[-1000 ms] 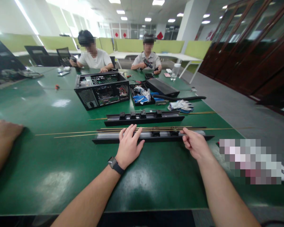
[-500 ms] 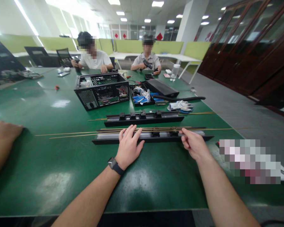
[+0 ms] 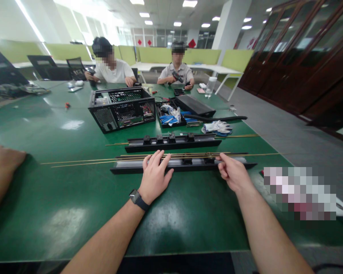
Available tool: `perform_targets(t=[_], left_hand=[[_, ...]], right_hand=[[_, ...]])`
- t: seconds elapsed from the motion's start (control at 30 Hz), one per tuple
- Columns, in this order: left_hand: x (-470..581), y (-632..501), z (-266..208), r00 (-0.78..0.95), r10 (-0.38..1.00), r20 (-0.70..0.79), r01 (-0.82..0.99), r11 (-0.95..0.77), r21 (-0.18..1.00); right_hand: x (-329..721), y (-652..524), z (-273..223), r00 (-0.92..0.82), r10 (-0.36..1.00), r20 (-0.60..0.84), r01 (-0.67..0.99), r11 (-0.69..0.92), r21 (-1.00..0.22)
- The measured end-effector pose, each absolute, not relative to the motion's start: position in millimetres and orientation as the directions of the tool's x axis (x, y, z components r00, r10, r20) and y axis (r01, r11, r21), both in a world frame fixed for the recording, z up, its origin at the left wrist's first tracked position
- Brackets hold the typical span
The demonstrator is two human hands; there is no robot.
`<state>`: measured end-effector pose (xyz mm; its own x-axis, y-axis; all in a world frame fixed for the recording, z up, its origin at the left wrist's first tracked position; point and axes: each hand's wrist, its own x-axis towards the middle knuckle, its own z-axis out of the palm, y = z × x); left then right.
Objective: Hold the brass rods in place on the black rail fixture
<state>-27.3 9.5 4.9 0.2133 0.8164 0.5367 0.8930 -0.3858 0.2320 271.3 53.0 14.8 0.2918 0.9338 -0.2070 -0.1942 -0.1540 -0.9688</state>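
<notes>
My left hand [image 3: 154,175], a watch on its wrist, lies with fingers outstretched over a long black channel [image 3: 128,171] and the thin brass-coloured rods [image 3: 85,162] along it. Closed in a pinch, my right hand [image 3: 233,172] grips a thin rod near the channel's right part; its fingertips hide the exact hold. Dark blocks [image 3: 188,159] sit inside the channel between my hands. Behind it stands a second black channel [image 3: 171,146] with several dark blocks, and thin rods stick out past both its ends.
An open black computer case [image 3: 122,110] stands behind, left of a black tray [image 3: 160,121] holding gloves. More gloves [image 3: 217,127] lie to its right. Another person's arm [image 3: 2,167] rests at left. Two people [image 3: 175,70] sit across the green table [image 3: 74,205].
The left end of the nearer rod has slid a little farther left. My hands stay in nearly the same place, and the view has shifted slightly.
</notes>
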Motion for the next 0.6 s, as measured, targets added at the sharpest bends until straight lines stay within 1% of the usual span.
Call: perform_targets(t=[0.1, 0.17, 0.37, 0.6], left_hand=[[-27.5, 9.6, 4.5, 0.214, 0.815, 0.539, 0.892, -0.387, 0.232], [-27.4, 9.6, 4.5, 0.213, 0.814, 0.54, 0.892, -0.388, 0.232], [-27.2, 9.7, 4.8, 0.216, 0.815, 0.537, 0.893, -0.388, 0.23], [-27.4, 9.7, 4.9, 0.217, 0.817, 0.535, 0.895, -0.385, 0.225]], right_hand=[[274.6, 54.7, 14.9, 0.379, 0.903, -0.205, -0.218, -0.128, -0.968], [276.3, 55.5, 14.4, 0.407, 0.892, -0.199, -0.224, -0.114, -0.968], [272.1, 52.9, 15.4, 0.284, 0.937, -0.203, -0.189, -0.153, -0.97], [275.4, 54.8, 14.6, 0.386, 0.904, -0.186, -0.2, -0.115, -0.973]])
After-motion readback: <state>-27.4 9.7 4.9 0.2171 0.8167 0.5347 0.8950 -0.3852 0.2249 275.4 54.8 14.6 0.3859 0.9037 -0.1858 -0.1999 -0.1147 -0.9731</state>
